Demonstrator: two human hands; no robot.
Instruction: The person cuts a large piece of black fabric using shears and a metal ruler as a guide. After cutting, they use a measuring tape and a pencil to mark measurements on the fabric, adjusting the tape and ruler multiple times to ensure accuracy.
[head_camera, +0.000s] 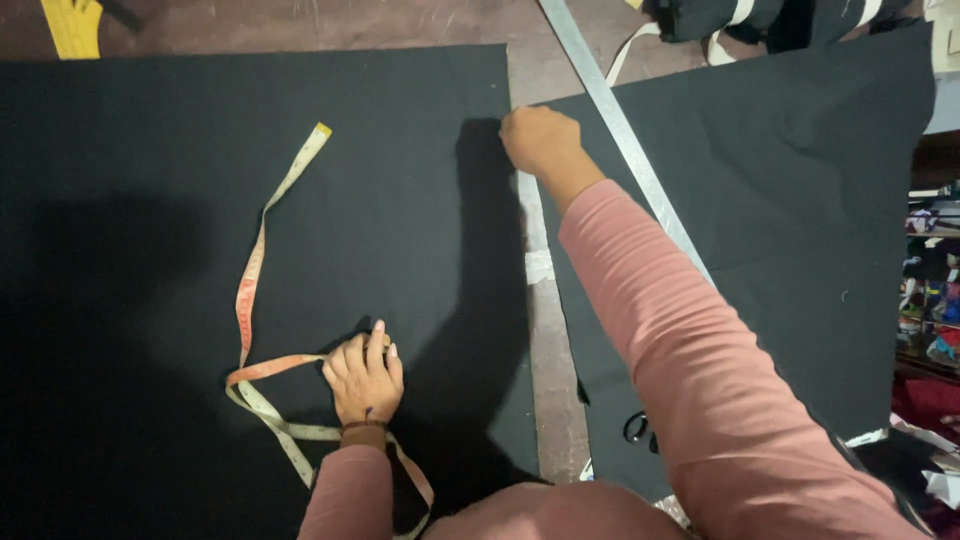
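Head view, looking down. I am watching two pink-sleeved arms working over a black cloth (150, 250) spread on the tabletop (545, 330).

Left hand (365, 378) is lying flat, fingers together and extended, pressing the cloth down near me; it is gripping nothing. A measuring tape (250, 290) is looping just beside it and running off away from it, its near end passing under the wrist.

Right hand (538, 140) is reaching well ahead of the left, curled into a loose fist at the far edge of the cloth. Fingers are tucked under, so I cannot tell what, if anything, they are pinching.

A second black piece (780, 200) is lying to the right of that hand, with a long metal ruler (630, 140) crossing it diagonally just beside the wrist. Scissors (640, 430) are peeking out under the right forearm.

My judgement on doing this well: keeping the left palm firm so the cloth is not creeping, and keeping the right hand's pull along the edge even, without wrinkling.
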